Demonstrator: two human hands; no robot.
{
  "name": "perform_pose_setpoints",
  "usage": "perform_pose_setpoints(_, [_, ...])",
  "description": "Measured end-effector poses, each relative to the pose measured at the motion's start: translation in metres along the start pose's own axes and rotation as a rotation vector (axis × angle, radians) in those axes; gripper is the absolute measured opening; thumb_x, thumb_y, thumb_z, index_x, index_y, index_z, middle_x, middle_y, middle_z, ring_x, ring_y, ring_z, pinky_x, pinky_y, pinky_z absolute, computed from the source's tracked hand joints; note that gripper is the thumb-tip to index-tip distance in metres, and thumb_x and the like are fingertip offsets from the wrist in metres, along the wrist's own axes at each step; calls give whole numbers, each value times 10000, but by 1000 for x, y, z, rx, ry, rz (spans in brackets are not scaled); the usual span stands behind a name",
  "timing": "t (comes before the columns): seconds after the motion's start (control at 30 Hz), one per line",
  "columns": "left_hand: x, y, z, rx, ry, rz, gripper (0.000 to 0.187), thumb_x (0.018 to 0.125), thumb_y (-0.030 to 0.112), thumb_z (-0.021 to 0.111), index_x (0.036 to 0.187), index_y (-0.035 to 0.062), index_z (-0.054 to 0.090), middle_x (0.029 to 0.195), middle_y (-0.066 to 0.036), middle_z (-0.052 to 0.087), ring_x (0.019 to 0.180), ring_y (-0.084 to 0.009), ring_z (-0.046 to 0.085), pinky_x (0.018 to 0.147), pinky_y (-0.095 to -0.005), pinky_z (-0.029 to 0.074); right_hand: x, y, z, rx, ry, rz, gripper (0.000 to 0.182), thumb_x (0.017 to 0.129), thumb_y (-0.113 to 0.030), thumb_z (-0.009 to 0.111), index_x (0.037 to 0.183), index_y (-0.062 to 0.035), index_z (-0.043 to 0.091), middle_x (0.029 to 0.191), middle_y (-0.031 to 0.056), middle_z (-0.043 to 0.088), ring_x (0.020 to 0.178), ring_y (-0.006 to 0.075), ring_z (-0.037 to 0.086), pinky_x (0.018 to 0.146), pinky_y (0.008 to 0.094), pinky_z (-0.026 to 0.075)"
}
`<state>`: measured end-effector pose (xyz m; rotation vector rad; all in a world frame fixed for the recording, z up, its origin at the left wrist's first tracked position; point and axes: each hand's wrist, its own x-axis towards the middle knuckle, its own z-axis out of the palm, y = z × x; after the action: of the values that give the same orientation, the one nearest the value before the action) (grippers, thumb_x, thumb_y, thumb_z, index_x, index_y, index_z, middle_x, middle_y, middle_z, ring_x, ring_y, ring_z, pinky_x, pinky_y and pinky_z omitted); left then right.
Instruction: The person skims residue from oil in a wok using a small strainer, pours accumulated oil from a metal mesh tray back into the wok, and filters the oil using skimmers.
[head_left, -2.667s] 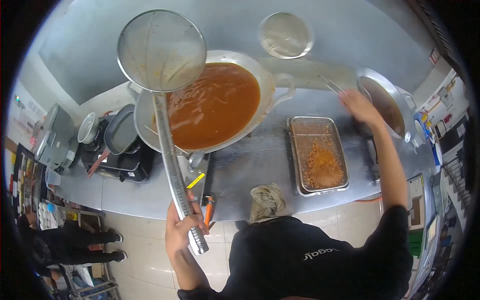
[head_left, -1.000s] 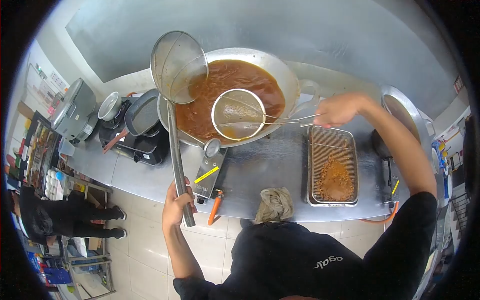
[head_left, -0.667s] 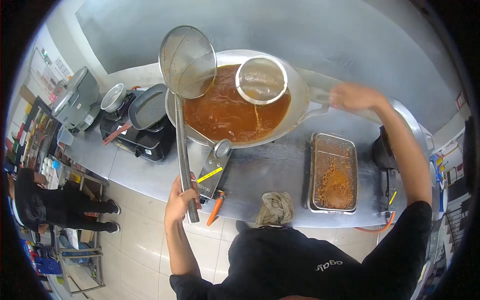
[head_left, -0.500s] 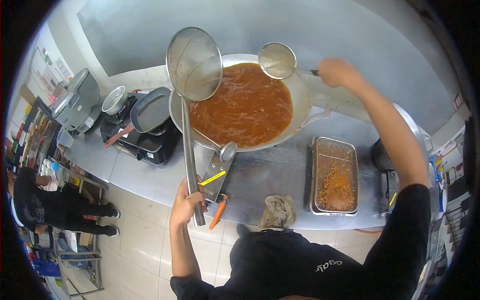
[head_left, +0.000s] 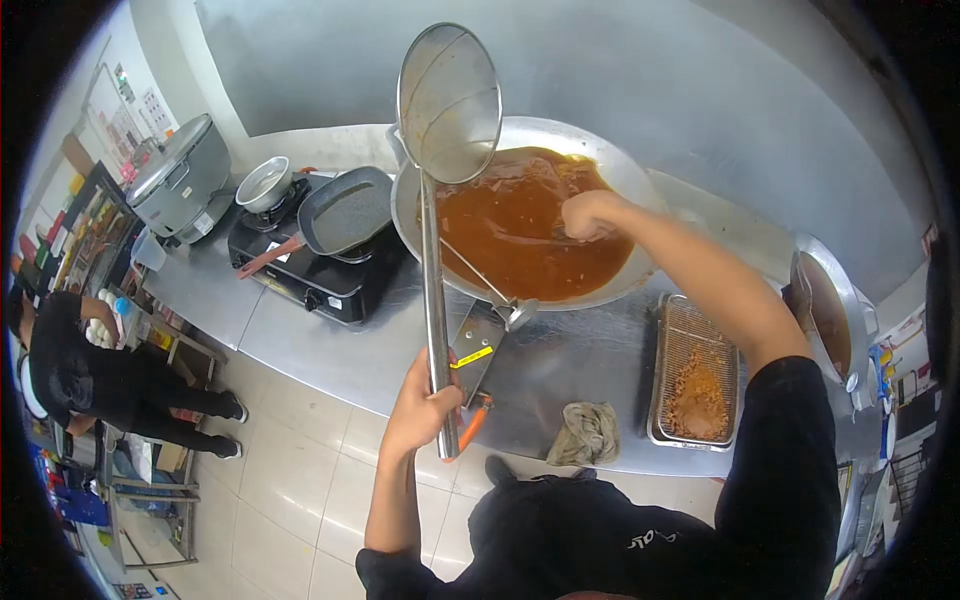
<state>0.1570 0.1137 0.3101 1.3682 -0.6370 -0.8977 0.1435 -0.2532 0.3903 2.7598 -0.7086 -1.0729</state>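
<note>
A long-handled mesh skimmer [head_left: 450, 105] is upright in my left hand [head_left: 422, 408], its fingers wrapped round the lower metal handle. The skimmer's round head is above the left rim of a large wok [head_left: 632, 180] of brown liquid [head_left: 500, 225]. Over the right part of that liquid, my right hand [head_left: 592, 215] is closed on the handle of the smaller strainer; the strainer's mesh head is hidden, and where it sits I cannot make out. A dial thermometer [head_left: 521, 315] leans on the wok's front rim, its stem reaching into the liquid.
A wire rack tray [head_left: 700, 345] with fried crumbs stands right of the wok, near a crumpled cloth [head_left: 586, 434]. A black stove [head_left: 325, 265] bears a square pan [head_left: 348, 210] and a bowl [head_left: 264, 185]. Another person [head_left: 110, 360] stands far left; another pot [head_left: 825, 310] is at right.
My right hand has come down from beyond the wok's right rim to over the liquid, and the small strainer's head has gone from sight. The view has shifted; the skimmer stays in my left hand.
</note>
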Motion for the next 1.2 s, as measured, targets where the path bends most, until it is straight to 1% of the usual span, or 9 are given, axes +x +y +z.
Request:
perform_pose_setpoints(0.17, [1,4,-4,35,4,18,372,727,-33,521,1089,16,449,759,-57,517,565,-144,548,483,-290,483,-23,-26,-7,495,40,-95,223,893,-148,510,788,16,618,636,94,549,522,192,473,481,361,361])
perform_pose_setpoints(0.27, [2,6,-3,19,7,24,370,723,-35,519,1083,14,447,739,-54,514,554,-143,542,477,-287,480,-40,-28,-8,725,1,-135,259,965,-208,481,787,-39,563,573,21,459,479,122,379,448,317,285])
perform_pose_setpoints(0.37, [2,10,-2,15,12,29,365,721,-35,523,1074,12,444,724,-49,509,549,-144,541,471,-288,478,-57,-21,-4,767,41,-168,305,997,-233,454,775,-47,547,545,-1,422,461,120,352,444,308,272])
perform_pose_setpoints(0.67, [3,12,4,-42,4,26,367,709,-45,520,1063,14,442,729,-57,510,548,-145,536,452,-293,476,-92,28,22,719,141,-98,307,988,-243,455,771,-53,560,512,-11,417,430,116,344,432,311,279])
perform_pose_setpoints(0.77, [7,6,5,-60,-7,44,367,707,-48,504,1063,17,443,732,-59,510,554,-144,536,448,-297,480,-103,53,23,706,202,-7,309,966,-244,485,776,-27,597,540,26,482,468,150,418,469,330,338])
perform_pose_setpoints(0.87, [8,6,9,-67,17,52,374,703,-51,490,1068,18,442,730,-61,512,551,-145,536,444,-299,484,-102,82,23,394,420,46,297,931,-242,526,808,-7,660,630,101,606,590,224,578,565,373,443])
perform_pose_setpoints(0.9, [8,7,10,-62,16,51,377,702,-51,490,1069,18,442,728,-62,513,548,-145,536,444,-299,484,-94,92,25,292,501,109,239,881,-204,563,867,-17,712,788,163,687,778,298,672,685,399,506])
perform_pose_setpoints(1.1, [9,10,9,-63,-15,67,376,706,-47,493,1073,14,439,724,-60,518,543,-144,537,452,-297,487,-67,115,23,-90,717,421,193,810,-110,584,915,-58,738,886,133,715,844,290,697,681,432,535])
perform_pose_setpoints(1.2, [8,10,8,-51,-23,73,369,712,-45,493,1073,15,438,727,-58,522,545,-143,538,462,-294,488,-32,110,29,-173,604,461,184,806,-98,586,901,-76,742,891,104,720,849,275,701,667,441,543])
